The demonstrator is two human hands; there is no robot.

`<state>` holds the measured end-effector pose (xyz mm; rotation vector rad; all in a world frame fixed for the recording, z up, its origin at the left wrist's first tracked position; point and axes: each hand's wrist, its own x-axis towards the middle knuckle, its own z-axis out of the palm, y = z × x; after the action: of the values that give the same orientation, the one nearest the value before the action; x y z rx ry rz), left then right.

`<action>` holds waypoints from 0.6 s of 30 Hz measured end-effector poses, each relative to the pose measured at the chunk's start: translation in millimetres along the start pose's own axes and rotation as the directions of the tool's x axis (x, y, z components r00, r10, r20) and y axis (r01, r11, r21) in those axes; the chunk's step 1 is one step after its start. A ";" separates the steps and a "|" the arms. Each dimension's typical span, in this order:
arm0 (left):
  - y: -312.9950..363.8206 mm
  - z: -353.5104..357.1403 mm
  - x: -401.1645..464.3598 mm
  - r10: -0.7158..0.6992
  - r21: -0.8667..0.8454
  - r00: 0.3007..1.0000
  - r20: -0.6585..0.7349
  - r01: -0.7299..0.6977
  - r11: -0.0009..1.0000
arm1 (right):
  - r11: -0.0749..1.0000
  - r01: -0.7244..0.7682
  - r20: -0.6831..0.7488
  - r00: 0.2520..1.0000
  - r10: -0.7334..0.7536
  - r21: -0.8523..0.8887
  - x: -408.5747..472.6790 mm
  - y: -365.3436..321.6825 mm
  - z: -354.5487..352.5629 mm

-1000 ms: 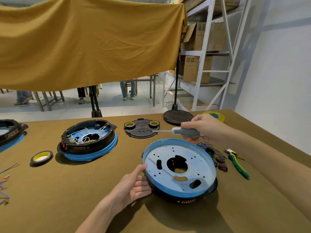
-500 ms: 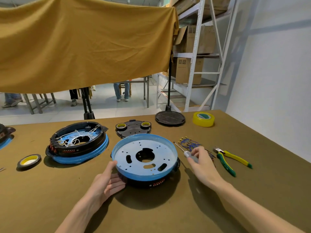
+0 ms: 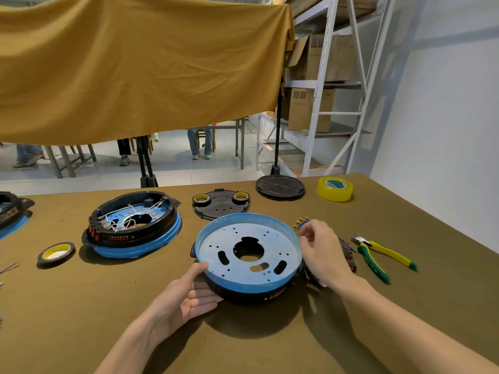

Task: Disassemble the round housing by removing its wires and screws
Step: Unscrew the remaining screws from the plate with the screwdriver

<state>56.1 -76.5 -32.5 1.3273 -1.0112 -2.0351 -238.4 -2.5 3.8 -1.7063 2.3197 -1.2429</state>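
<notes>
Both hands at the housing (image 3: 248, 256), mid-bench.

My left hand (image 3: 183, 299) lies open against the housing's near-left wall, thumb up on the blue rim, fingers (image 3: 205, 302) straight along the black side. My right hand (image 3: 322, 255) is at the right rim, fingers loosely curled, holding nothing I can see. Loose wires (image 3: 302, 222) and pliers (image 3: 378, 255) lie to the right on the brown bench (image 3: 81, 306); a second housing (image 3: 133, 225) sits left, under a mustard cloth (image 3: 135, 66).

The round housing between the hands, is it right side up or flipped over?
Flipped over. The round housing shows its flat perforated metal plate on top, blue rim up; no wires show on this face. The left hand touches its near side.
</notes>
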 end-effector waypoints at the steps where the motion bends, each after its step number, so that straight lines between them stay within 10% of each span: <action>1: -0.3 1.0 -1.5 -0.018 0.013 0.999 0.034 0.018 1.000 | 0.998 0.061 0.033 0.998 -0.061 0.014 -0.3 -11.9 0.7; 8: -1.2 4.7 -7.4 -0.040 0.033 0.993 0.115 0.037 0.999 | 0.930 0.325 0.507 0.781 -0.365 0.169 -9.2 -74.5 41.5; 18: -0.4 0.4 -9.8 -0.123 -0.089 0.982 0.144 0.137 0.987 | 0.935 0.295 0.574 0.738 -0.354 0.197 0.7 -85.8 67.7</action>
<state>59.5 -68.9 -27.4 1.2445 -0.8903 -2.2716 -140.4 -50.6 8.1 -2.1345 1.6119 -0.6493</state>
